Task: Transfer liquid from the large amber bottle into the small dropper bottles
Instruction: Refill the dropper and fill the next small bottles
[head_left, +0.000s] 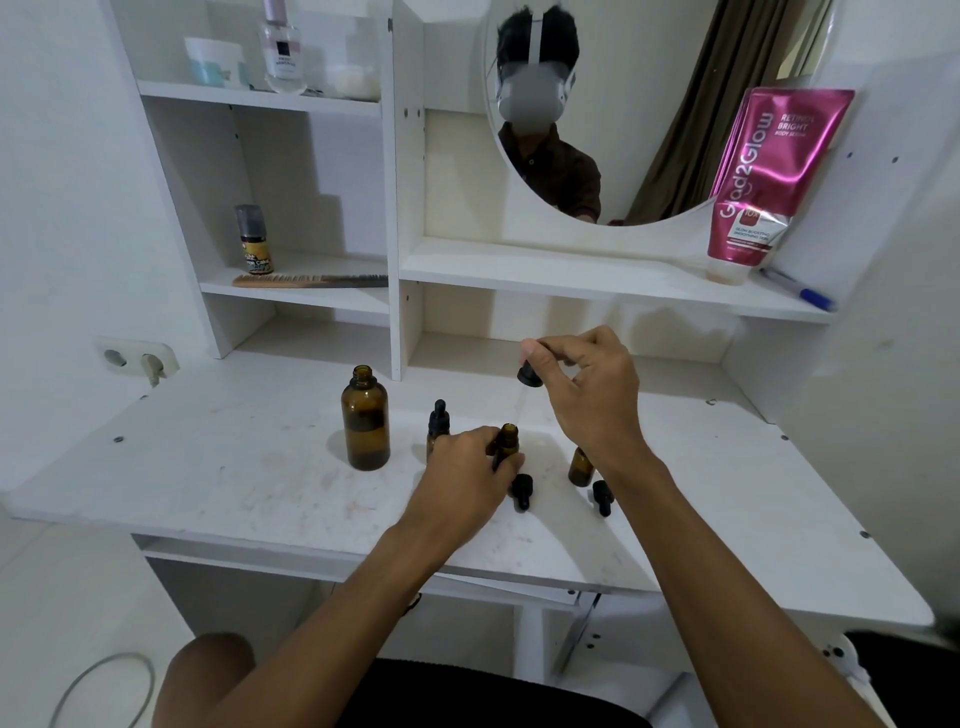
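**Large amber bottle** (365, 418) (uncapped, mouth open): brown glass with round shoulders and a narrow neck, darker in its lower part. It stands upright on the white desk (234, 467), left of centre and apart from both hands.

**Capped dropper bottle** (438, 421): small and amber with a black bulb on top. It stands upright just right of the large amber bottle, its lower half hidden behind the left hand.

**Left hand** (467, 467): the forearm reaches in from the near edge, palm down. The fingers are curled round the open dropper bottle (505, 444), a small amber vial without a cap that stands at the centre of the desk.

**Loose dropper cap** (521, 491): black, lying on its side on the desk just near of that vial (whether it touches the left hand cannot be told).

**Right hand** (587, 384): raised above the desk and farther off than the left, with the wrist bent downward. The thumb and fingertips pinch the held cap (530, 373), which is black, at its top. The other fingers are loosely bent.

**Third dropper bottle** (580, 467): amber and upright, its top hidden behind the right wrist.

**Second loose cap** (602, 496): black, lying on the desk just near of the third dropper bottle.
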